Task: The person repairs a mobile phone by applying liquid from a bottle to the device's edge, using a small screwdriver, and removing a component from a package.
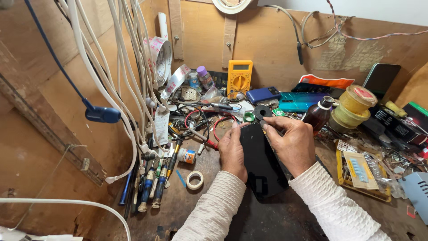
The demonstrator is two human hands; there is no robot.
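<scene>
Black phone (262, 163) lies centre on cluttered tabletop (285, 214); left hand (232, 151) grip steadies its left edge; right hand (292, 143) grip pinches its far edge; yellow multimeter (239, 78) stands far; brown bottle (317, 115) right; white tape roll (195, 180) near left.

Both white knitted sleeves reach forward side by side. The left hand (232, 151) lies flat, fingers extended, thumb tucked inward. The right hand (290, 142) curls, its fingertips (266, 126) pinched together just beyond the left thumb.

bench (276, 218): worn wood | on it: tape roll (195, 180), screwdrivers (151, 183), multimeter (239, 77)
</scene>
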